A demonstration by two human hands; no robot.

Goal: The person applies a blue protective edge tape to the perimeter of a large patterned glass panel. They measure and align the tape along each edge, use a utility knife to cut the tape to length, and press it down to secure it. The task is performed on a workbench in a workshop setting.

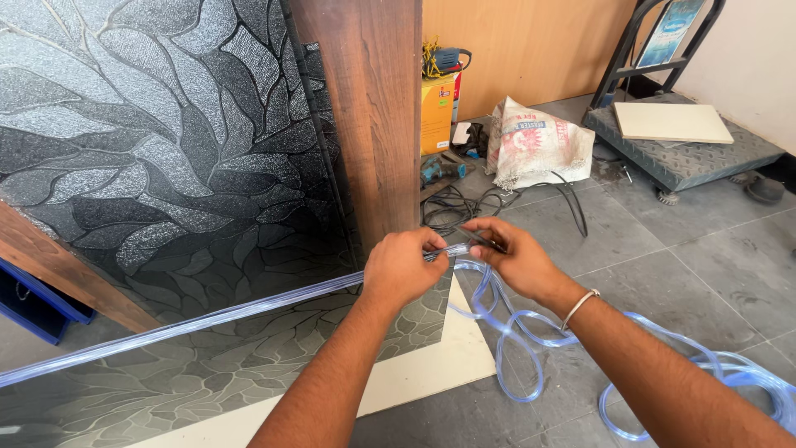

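My left hand (401, 267) pinches a clear bluish plastic strip (207, 317) that runs off to the lower left over a grey leaf-patterned panel (166, 149). My right hand (512, 251), with a metal bangle on its wrist, holds a thin dark tool against the strip's end, right beside the left hand. More of the same strip lies in loose loops (531, 332) on the grey floor below my right forearm.
A brown wooden post (373, 108) stands behind the hands. Further back are black cables (452, 207), a white sack (535, 145), a yellow box, power tools and a platform trolley (684, 149) with a pale board. A blue crate (33, 303) sits at left.
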